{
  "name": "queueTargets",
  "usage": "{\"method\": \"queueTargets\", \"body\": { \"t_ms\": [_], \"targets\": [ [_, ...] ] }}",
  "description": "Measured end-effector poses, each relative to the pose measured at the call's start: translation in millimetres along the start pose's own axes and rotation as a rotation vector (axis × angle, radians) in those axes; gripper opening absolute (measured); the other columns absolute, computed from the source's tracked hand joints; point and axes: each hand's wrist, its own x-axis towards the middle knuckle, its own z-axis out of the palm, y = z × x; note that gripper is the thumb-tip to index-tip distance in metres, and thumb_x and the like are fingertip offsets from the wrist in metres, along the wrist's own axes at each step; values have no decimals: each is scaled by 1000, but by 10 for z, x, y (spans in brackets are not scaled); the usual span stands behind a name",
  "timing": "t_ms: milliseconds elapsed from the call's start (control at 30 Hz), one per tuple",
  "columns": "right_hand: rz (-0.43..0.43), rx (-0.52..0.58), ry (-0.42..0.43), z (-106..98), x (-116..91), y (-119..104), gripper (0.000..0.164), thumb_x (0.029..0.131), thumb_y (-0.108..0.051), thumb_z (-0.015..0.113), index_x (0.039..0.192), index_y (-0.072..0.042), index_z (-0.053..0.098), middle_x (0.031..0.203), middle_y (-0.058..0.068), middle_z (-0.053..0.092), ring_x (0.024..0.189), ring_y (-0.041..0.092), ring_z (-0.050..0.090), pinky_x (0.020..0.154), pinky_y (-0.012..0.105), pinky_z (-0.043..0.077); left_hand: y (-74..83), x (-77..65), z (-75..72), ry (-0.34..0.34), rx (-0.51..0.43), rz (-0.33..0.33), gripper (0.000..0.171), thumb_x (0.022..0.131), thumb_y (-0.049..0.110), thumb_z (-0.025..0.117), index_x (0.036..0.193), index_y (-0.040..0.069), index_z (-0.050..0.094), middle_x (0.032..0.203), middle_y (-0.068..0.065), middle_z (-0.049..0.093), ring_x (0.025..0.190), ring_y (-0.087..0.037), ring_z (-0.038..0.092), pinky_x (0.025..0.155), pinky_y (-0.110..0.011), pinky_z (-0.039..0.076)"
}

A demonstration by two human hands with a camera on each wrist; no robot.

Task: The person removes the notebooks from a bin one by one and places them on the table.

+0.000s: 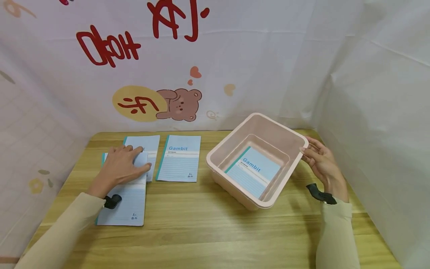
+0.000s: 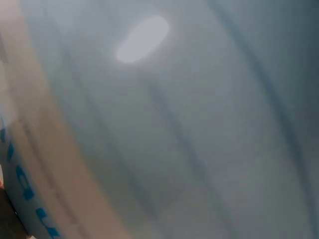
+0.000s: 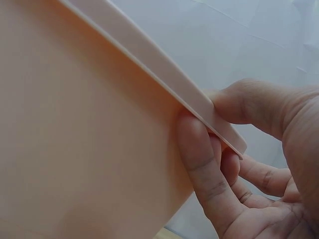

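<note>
My left hand [image 1: 122, 164] holds a light-blue notebook [image 1: 122, 203] near its top, with fingers over the top edge and thumb at the right edge. This notebook overlaps another notebook [image 1: 151, 144] behind it. Its lined cover [image 2: 164, 134] fills the left wrist view, very close and blurred. At the right, my right hand [image 1: 320, 160] pinches the rim of a pale pink plastic basin [image 1: 231, 144]. Thumb above and fingers [image 3: 194, 142] beneath the rim show in the right wrist view. Inside the basin lies a "Gambit" notebook [image 1: 255, 172].
One more notebook [image 1: 178, 158] lies by itself between the left hand and the basin. All stand on a wood-grain table [image 1: 188, 231]. A white printed sheet [image 1: 262, 56] hangs along the back, and white sheeting [image 1: 386, 112] borders the right side.
</note>
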Motion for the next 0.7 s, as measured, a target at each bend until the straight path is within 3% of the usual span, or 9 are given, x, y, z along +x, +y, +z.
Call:
{"method": "queueTargets", "body": {
  "t_ms": [367,567,700],
  "targets": [
    [1,2,-8,-6,1,8,45,99,12,53,141,-2,42,116,7,63,97,14,69,80,24,60,-74,-201,272,-110,12,-26,84,90,68,60,143,4,55,129,-28,59,120,-46,50,92,-68,35],
    [1,1,-10,-13,5,15,47,99,12,53,142,-2,40,118,7,63,98,14,69,81,24,60,-46,-275,340,-188,16,-48,86,87,69,63,142,4,54,125,-27,58,114,-47,49,90,-71,34],
    [-3,4,-13,-23,13,14,46,99,12,53,141,-2,41,117,7,63,98,14,69,81,24,60,-8,-327,386,-202,29,-43,86,85,72,64,136,3,56,121,-26,58,110,-45,51,88,-72,37]
  ]
}}
